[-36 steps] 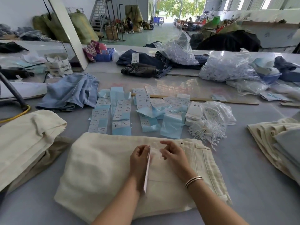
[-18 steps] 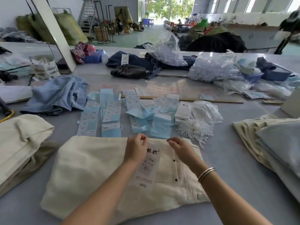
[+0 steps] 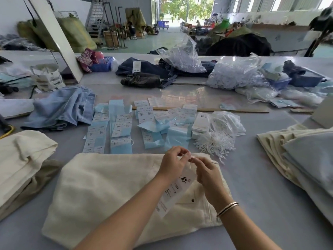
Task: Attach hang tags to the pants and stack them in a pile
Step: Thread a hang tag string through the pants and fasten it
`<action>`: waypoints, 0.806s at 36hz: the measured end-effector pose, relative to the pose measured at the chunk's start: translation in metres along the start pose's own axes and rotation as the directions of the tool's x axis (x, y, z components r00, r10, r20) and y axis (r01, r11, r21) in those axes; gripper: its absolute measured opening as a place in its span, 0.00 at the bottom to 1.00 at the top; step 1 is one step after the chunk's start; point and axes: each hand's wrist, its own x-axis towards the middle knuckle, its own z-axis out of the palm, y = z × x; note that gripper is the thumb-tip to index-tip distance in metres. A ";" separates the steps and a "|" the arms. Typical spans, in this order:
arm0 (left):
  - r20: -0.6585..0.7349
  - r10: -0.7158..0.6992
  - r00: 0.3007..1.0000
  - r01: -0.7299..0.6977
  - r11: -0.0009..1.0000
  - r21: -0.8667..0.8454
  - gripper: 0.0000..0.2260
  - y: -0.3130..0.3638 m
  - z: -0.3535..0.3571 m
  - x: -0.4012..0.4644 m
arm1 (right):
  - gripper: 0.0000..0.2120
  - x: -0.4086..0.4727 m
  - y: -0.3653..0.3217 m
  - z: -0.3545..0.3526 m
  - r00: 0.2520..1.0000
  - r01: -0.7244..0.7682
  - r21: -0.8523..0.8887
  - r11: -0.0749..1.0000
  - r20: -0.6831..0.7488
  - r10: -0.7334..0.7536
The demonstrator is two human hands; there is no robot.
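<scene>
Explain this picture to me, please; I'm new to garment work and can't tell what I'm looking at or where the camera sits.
The camera is worn on a person's head, looking down at their own bare hands. On the grey table lies a folded pair of cream cotton pants. The left hand and right hand meet above its waistband, pinching the top of a white printed paper hang tag. Beyond lie rows of pale blue label strips and a bundle of white plastic tag loops.

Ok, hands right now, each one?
Left hand: fingers curled, pinching at the top of the hang tag.
Right hand: fingers pinched there too; on what exactly, cannot tell.
</scene>
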 end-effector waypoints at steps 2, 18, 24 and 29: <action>0.052 -0.055 0.997 0.059 0.995 -0.077 0.04 -0.001 0.009 0.001 | 0.06 0.002 -0.002 -0.010 1.000 -0.026 0.106 0.994 -0.014 0.027; 0.256 -0.002 0.967 -0.147 0.815 0.561 0.12 -0.006 0.074 0.044 | 0.08 0.022 0.037 -0.044 0.867 -0.061 -0.370 0.927 -0.480 -0.134; 0.174 -0.042 0.984 -0.043 0.891 0.453 0.09 -0.008 0.076 0.049 | 0.09 0.024 0.037 -0.042 0.879 -0.077 -0.465 0.882 -0.449 -0.160; 0.237 -0.159 0.959 0.052 0.914 0.401 0.10 -0.008 0.075 0.054 | 0.10 0.021 0.033 -0.039 0.883 -0.040 -0.489 0.871 -0.426 -0.199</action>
